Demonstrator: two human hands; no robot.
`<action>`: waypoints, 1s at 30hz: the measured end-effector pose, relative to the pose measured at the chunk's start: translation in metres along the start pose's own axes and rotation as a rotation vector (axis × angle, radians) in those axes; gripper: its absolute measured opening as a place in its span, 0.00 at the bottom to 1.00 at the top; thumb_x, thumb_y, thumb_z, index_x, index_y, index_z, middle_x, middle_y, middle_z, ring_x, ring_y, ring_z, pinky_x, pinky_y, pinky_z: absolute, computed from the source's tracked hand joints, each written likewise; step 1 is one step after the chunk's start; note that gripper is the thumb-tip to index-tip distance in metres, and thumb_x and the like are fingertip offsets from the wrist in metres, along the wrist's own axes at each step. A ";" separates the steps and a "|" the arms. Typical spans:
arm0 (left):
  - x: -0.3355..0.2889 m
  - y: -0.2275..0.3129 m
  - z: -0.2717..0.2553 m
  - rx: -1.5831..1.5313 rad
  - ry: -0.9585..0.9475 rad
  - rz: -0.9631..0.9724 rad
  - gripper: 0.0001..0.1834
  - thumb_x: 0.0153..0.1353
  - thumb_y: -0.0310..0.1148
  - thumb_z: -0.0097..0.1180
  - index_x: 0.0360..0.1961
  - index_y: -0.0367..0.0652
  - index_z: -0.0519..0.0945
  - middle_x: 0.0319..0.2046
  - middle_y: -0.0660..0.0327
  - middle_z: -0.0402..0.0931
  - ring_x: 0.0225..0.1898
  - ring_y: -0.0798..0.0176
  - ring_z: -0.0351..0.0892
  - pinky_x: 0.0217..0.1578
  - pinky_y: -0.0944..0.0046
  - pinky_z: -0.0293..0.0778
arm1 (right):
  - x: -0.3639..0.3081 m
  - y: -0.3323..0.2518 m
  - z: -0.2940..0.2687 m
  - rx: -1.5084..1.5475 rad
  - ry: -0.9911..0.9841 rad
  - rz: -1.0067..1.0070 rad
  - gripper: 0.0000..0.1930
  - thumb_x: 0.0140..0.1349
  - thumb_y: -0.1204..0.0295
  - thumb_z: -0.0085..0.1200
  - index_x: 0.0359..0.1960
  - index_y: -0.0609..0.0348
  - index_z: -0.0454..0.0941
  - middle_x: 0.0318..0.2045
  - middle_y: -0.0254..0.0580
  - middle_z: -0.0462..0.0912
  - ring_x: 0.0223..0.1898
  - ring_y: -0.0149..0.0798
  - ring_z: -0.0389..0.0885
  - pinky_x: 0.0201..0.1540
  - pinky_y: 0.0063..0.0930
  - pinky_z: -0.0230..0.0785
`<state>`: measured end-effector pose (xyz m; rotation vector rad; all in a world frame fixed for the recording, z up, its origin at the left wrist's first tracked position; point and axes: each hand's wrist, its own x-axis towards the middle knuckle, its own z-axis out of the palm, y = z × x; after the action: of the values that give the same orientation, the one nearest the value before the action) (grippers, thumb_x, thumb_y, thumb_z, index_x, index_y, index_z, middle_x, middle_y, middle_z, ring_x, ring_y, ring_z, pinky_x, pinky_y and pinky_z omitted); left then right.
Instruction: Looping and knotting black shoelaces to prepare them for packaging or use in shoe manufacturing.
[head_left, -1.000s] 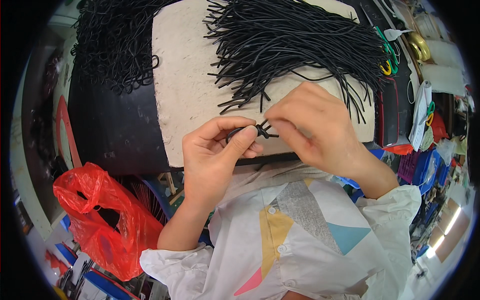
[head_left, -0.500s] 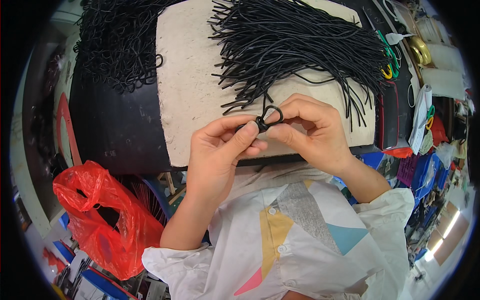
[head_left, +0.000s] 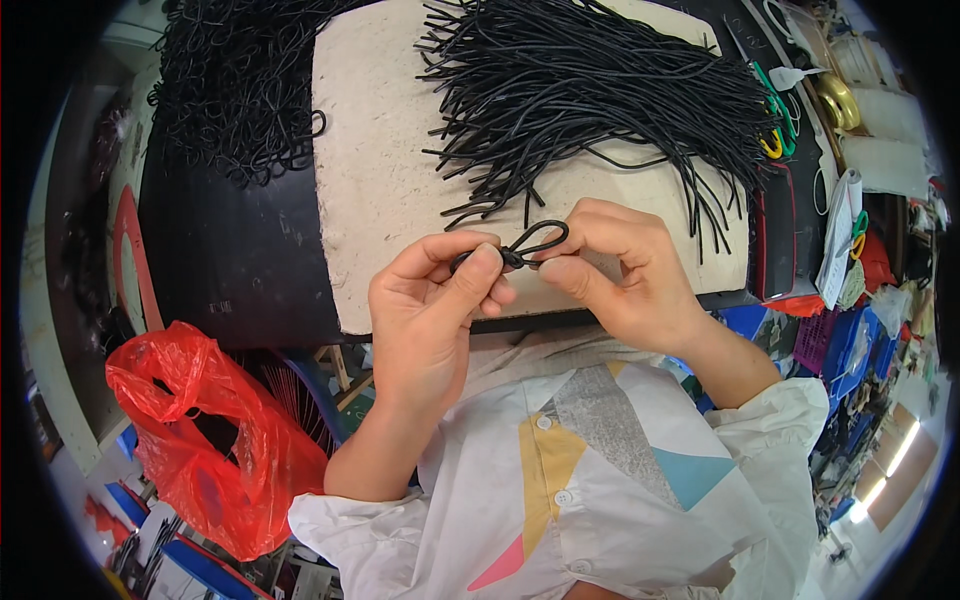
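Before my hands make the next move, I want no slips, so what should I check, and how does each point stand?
1. Left hand gripping the black cord: ok, thumb and fingers pinch it just left of the knot.
2. Right hand on the cord: ok, thumb and fingers are at its right end.
3. Loop open: ok, it stands open right of the knot.
4. Knot tight: cannot tell, too small to judge.
5. Held cord free of the cord bundle: cannot tell, one loose end comes very near the loop.
6. Red plastic bag away from both hands: ok, it is off to the left.
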<state>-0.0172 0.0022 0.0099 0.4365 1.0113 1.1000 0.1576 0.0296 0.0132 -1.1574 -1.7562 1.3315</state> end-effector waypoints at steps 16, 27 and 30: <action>0.005 -0.005 0.005 -0.065 0.106 0.070 0.08 0.62 0.32 0.46 0.31 0.38 0.72 0.26 0.60 0.74 0.28 0.67 0.77 0.31 0.69 0.73 | 0.002 -0.005 0.005 -0.159 0.031 -0.185 0.03 0.46 0.81 0.53 0.23 0.61 0.72 0.19 0.40 0.72 0.22 0.41 0.70 0.31 0.29 0.59; 0.006 -0.003 0.014 -0.050 0.142 0.060 0.08 0.59 0.31 0.51 0.33 0.35 0.72 0.28 0.56 0.77 0.27 0.66 0.78 0.31 0.68 0.76 | 0.003 0.007 -0.011 0.148 0.066 -0.025 0.10 0.50 0.74 0.57 0.34 0.64 0.78 0.24 0.39 0.78 0.31 0.31 0.75 0.34 0.21 0.66; 0.006 0.011 0.015 -0.050 0.016 -0.098 0.09 0.59 0.31 0.50 0.37 0.34 0.73 0.31 0.54 0.77 0.28 0.64 0.79 0.31 0.68 0.77 | 0.006 0.003 -0.013 0.168 0.064 0.030 0.08 0.51 0.74 0.57 0.32 0.65 0.78 0.23 0.39 0.77 0.29 0.30 0.75 0.33 0.21 0.65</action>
<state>-0.0103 0.0147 0.0232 0.3344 1.0068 1.0399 0.1673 0.0406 0.0143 -1.1239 -1.5548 1.4150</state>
